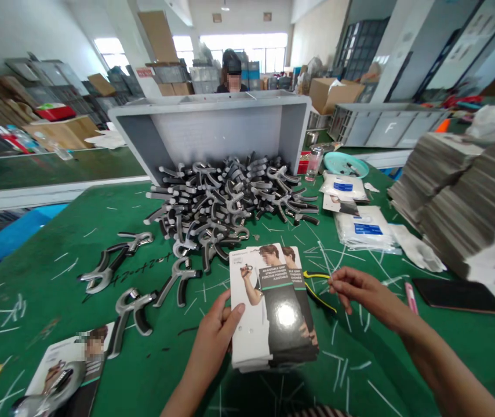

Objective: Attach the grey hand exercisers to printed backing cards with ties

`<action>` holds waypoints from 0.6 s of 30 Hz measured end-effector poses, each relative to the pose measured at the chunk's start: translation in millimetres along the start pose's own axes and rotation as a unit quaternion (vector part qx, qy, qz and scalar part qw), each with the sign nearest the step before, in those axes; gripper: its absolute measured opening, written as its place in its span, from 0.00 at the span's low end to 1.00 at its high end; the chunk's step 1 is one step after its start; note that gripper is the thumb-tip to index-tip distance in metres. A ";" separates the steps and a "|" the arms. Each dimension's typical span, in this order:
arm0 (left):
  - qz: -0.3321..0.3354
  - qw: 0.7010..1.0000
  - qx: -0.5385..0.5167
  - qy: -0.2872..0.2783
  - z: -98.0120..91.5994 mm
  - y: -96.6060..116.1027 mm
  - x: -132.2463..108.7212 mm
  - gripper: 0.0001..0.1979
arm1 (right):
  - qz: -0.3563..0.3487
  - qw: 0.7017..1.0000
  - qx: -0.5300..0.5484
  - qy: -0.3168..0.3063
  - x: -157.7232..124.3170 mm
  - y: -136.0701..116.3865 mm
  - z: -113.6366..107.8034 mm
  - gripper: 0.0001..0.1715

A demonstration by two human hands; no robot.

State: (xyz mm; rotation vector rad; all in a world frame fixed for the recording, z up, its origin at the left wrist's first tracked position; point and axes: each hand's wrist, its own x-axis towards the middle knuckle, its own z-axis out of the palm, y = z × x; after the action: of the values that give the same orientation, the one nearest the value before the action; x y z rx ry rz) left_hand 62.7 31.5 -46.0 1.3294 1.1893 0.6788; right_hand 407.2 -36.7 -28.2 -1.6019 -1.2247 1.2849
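A stack of printed grip strengthener packaging cards (288,315) lies in front of me, its top card shifted to the left. My left hand (215,330) is closed on the stack's left edge, thumb on top and fingers partly hidden. To the right of the cards, my right hand (360,292) has its fingertips pinched together; what they hold, if anything, I cannot make out. Close to those fingertips lies a cutting tool with yellow and black handles (323,299), partly covered by the cards. Several grey and black hand grips (132,315) lie loose to the left.
A tipped grey crate (225,136) spills a heap of hand grips (230,202). Bags of white ties (364,229), a phone (460,294) and stacked grey cardboard (469,185) stand on the right. Loose white ties litter the green table (143,359). Another person (231,72) is behind the crate.
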 end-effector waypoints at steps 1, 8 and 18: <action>0.000 1.000 -0.006 -0.002 0.2 0.8 -0.4 0.31 | -0.003 0.999 0.024 -0.022 2.3 -5.9 15.6 0.20; 0.005 0.999 -0.045 -0.020 -0.5 -4.3 -1.0 0.30 | -0.005 0.997 0.036 -0.063 15.4 -15.8 48.2 0.20; 0.010 0.997 -0.075 -0.015 -21.2 11.0 0.5 0.27 | -0.062 0.995 -0.008 0.073 20.6 -40.8 45.3 0.19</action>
State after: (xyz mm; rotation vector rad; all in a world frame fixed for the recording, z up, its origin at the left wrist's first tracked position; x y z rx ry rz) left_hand 46.1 41.7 -32.2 1.2239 1.0808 0.7455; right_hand 354.8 -6.5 -6.2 -1.5754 -1.2263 1.0634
